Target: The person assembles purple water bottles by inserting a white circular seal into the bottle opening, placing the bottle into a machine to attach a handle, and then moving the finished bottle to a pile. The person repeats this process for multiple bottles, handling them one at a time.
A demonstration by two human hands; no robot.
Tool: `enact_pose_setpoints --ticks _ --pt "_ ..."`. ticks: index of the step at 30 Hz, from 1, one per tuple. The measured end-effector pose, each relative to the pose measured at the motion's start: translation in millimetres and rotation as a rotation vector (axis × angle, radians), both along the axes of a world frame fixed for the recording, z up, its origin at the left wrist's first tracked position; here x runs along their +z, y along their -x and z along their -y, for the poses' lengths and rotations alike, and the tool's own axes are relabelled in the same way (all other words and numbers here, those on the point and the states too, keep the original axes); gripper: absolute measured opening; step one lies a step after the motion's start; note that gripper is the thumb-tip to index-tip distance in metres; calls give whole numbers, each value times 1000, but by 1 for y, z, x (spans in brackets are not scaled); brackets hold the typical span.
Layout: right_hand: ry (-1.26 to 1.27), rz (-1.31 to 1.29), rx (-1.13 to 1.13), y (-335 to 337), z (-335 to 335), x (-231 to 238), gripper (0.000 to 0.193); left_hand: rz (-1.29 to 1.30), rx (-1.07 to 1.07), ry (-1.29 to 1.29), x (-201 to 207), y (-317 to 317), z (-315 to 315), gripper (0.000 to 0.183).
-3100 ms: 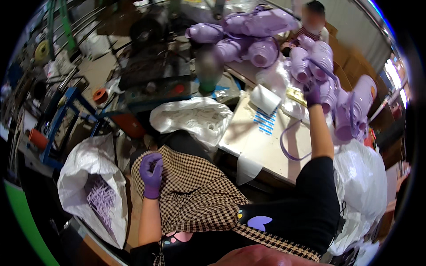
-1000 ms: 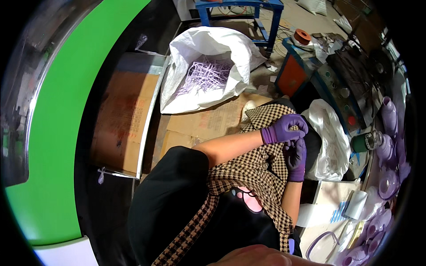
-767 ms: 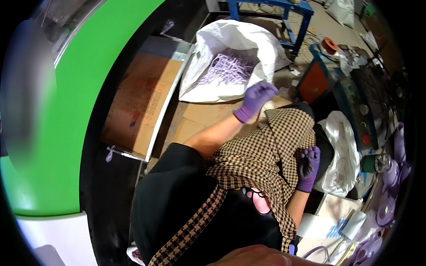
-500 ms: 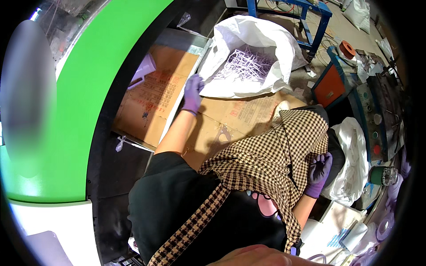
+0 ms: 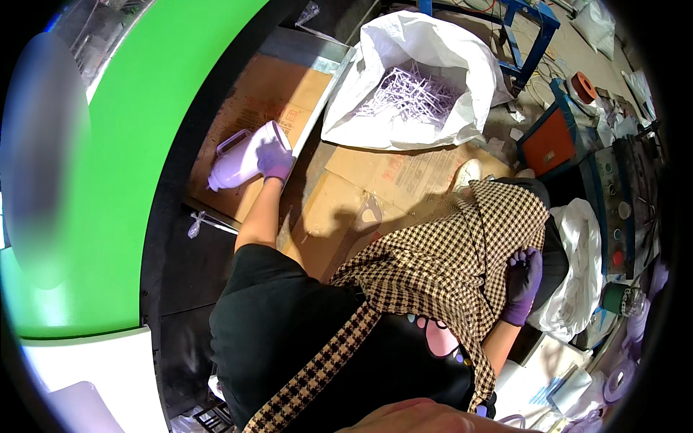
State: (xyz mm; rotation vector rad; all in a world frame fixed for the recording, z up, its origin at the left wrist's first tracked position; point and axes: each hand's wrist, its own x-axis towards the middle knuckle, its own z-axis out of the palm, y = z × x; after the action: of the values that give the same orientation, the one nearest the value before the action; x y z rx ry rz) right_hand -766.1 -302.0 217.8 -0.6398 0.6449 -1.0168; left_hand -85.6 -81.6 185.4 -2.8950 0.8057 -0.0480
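My left hand (image 5: 273, 158), in a purple glove, grips a light purple plastic jug (image 5: 242, 162) by its side. The jug lies tilted over the cardboard-lined tray (image 5: 299, 79) beside the green machine, its loop handle away from my hand. My right hand (image 5: 523, 285), gloved too, rests by my right thigh on the checked apron (image 5: 498, 224). Its fingers curl loosely with a gap to the palm, and nothing shows in them; the palm is in shadow.
A white woven sack (image 5: 346, 115) of thin purple plastic scraps (image 5: 411, 95) stands beyond the tray. Flattened cardboard (image 5: 393, 173) covers the floor. The green machine (image 5: 119, 180) borders my left. At right are another white bag (image 5: 577, 252), an orange-and-blue cabinet (image 5: 552, 137) and a control panel (image 5: 613, 191).
My left hand has moved from the tray's edge leftward and nearer, and has taken hold of the jug, which has shifted nearer. My right hand stays by my thigh. The view has shifted slightly.
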Motion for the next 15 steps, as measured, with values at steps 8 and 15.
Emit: enact_pose_setpoints --ticks 8,15 --pt "334 -614 -38 -1 -7 5 24 50 -179 -498 -20 -11 13 43" --pt "55 -398 -52 -20 -8 20 20 -8 -256 -398 -45 -46 14 51"
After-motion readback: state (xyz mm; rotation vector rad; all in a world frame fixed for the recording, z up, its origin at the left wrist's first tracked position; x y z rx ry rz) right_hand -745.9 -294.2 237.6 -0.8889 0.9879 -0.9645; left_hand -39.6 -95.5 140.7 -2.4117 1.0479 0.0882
